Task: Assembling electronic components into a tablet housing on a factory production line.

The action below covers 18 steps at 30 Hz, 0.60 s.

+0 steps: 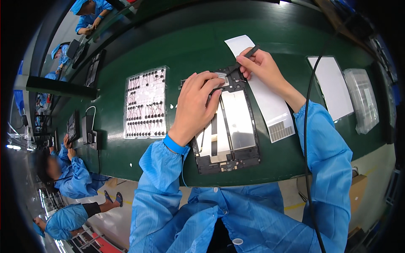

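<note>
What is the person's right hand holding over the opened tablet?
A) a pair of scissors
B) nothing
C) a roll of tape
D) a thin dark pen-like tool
D: the right hand pinches a thin dark tool, tip angled down at the top edge of the opened tablet, where the left hand rests.

Green bench (177, 46), surroundings of the work spot.

Clear tray (145, 103) of small black parts with thin wires lies flat on the bench, left of centre. Long white paper strip (270, 105) with a gridded patch at its near end runs diagonally, right of centre. Further right: a white rectangular sheet (331, 86), then a clear plastic-wrapped packet (362, 99) just beside it. Black cable (307, 109) hangs down over the bench's right part. Small black device (89, 135) with a white cord sits near the left edge. Other people in blue coats (71, 177) are at the far left, seated along the line.
</note>
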Available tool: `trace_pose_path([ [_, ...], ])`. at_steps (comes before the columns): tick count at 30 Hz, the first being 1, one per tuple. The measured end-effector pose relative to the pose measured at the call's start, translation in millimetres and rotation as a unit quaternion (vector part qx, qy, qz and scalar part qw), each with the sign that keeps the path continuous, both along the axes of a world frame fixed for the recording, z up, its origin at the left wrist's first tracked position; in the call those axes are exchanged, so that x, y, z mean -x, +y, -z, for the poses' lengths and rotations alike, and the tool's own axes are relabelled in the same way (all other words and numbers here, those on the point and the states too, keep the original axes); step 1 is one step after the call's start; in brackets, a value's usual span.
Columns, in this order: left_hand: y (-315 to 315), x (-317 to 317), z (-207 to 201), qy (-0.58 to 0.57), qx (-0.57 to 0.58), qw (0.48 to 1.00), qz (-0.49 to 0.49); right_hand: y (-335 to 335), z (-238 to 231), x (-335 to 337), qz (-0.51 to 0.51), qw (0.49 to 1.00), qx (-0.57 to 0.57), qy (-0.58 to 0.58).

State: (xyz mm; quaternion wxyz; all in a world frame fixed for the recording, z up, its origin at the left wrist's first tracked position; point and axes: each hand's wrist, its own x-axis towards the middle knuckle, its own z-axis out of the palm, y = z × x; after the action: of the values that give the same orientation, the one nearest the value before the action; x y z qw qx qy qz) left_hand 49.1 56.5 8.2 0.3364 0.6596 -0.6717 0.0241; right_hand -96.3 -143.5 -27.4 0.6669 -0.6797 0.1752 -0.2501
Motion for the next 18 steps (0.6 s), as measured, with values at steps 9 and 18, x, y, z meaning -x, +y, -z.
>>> trace_pose_path([
  [9, 1.6, 2.2, -0.9, -0.054, 0.001, 0.998, -0.011, 8.4, -2.8, -1.3, 0.010, 1.000, 0.022, -0.005],
  [18, 6.3, -7.2, -1.5, -0.125, 0.015, 0.992, 0.018, 2.6, 3.9, 2.3, 0.111, 0.981, 0.125, -0.099],
])
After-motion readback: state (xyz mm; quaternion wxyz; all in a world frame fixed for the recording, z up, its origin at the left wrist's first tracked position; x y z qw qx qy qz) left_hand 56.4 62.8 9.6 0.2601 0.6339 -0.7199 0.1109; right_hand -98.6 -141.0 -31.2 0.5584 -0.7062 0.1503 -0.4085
